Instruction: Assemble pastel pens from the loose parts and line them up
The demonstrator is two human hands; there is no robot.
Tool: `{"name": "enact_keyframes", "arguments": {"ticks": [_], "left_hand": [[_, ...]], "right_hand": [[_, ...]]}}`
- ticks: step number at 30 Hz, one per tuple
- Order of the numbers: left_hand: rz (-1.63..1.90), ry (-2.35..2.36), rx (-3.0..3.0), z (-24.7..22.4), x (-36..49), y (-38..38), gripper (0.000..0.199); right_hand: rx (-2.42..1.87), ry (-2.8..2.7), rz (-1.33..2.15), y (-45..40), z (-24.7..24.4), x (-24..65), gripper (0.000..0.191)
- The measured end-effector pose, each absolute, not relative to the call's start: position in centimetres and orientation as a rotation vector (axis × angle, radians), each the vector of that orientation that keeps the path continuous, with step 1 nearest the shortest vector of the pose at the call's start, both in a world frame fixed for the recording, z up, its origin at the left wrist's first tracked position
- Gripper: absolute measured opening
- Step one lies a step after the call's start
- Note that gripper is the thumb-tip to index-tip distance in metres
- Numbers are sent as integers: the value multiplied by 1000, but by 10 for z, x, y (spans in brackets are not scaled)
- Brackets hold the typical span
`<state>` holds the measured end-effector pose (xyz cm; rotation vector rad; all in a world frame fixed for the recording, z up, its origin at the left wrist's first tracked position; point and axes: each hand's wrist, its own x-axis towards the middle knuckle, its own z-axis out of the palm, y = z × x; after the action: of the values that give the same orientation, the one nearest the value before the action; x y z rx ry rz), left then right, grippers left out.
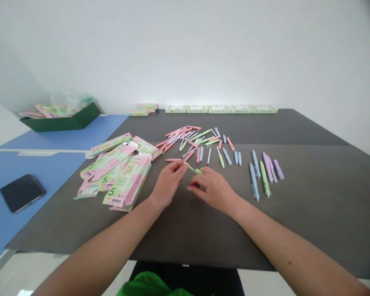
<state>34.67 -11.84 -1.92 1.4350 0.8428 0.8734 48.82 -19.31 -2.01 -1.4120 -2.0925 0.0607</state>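
Near the middle of the dark table, my left hand (pixel 170 181) pinches a small light-green pen part (pixel 189 166) with a pale tip pointing right. Just beside it, my right hand (pixel 214 186) holds a green pen piece (pixel 198 171) between thumb and fingers; the two pieces are close together, end toward end. Beyond both hands lies a loose heap of pink, green, purple and white pen parts (pixel 191 144). To the right of my right hand, blue pens (pixel 253 181), a green pen (pixel 264 178) and purple pens (pixel 269 166) lie roughly side by side.
Flat printed pen boxes (pixel 123 176) are piled at the left. Closed boxes (pixel 218 109) line the table's back edge, with a small stack (pixel 143 109) left of them. A green tray (pixel 61 123) and a phone (pixel 22 193) rest on the blue surface (pixel 89 162).
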Motion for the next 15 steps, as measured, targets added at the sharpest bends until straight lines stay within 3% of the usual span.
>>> {"name": "enact_keyframes", "arguments": {"ticks": [10, 15], "left_hand": [[746, 935, 1958, -10, 345, -123, 25], [859, 906, 2243, -9, 341, -120, 24]], "right_hand": [[-1325, -2064, 101, -193, -21, 486, 10], [-1264, -2026, 124, -192, -22, 485, 9]]}}
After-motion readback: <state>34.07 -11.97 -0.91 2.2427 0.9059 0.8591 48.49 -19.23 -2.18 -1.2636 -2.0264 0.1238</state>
